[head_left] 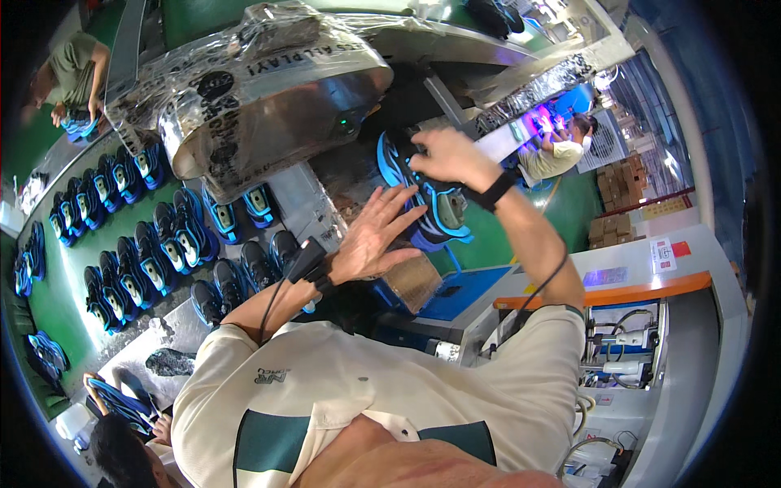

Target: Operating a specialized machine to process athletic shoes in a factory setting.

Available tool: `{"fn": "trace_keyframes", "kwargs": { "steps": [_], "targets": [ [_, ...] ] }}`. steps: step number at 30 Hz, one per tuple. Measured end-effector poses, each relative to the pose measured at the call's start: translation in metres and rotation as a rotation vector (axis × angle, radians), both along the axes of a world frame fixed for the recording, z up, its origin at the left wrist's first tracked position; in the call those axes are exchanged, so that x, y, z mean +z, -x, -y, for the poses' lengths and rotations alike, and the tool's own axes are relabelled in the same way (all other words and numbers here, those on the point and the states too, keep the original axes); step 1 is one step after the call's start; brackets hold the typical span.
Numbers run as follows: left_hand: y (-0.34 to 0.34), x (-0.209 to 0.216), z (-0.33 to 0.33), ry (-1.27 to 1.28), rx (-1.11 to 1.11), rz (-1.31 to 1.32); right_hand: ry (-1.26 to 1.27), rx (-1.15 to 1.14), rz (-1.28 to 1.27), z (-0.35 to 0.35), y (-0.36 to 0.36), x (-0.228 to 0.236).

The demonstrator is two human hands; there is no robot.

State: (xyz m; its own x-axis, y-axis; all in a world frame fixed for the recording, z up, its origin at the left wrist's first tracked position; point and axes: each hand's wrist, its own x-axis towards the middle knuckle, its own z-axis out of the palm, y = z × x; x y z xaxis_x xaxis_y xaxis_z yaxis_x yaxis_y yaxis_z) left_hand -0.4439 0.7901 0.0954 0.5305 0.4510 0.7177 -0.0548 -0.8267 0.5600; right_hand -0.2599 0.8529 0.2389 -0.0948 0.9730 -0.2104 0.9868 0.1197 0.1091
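A black and blue sports shoe point(449, 213) on a last is in front of me, under the wrapped machine head. My left hand point(376, 233) rests against its near left side, fingers stretched and spread. Over the shoe's far part my right hand point(454, 156) is closed, its fingers bent and pinched at the dark upper. A small dark bit shows at those fingertips, and I cannot make out whether it is a tool or part of the shoe. A brown block point(413, 283) sits just below the shoe.
A machine head point(277, 122) in clear plastic wrap hangs at upper left. Rows of similar shoes point(150, 254) stand on the left. A grey machine cabinet point(687, 325) with hoses is at right. Other people work at the far left, lower left and far right. Cartons point(622, 183) are stacked behind.
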Motion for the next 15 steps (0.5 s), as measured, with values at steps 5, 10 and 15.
{"fn": "trace_keyframes", "kwargs": {
  "steps": [5, 10, 15],
  "targets": [
    [-0.005, -0.014, -0.002, 0.04, 0.006, -0.113, -0.409, 0.033, -0.217, -0.09, -0.008, 0.114],
    [-0.006, -0.023, -0.011, 0.053, -0.027, -0.061, -0.579, 0.178, 0.106, -0.197, -0.001, 0.12],
    [-0.01, -0.028, -0.014, 0.147, -0.027, 0.018, -0.583, -0.009, 0.25, -0.256, -0.003, 0.081]
  ]
}}
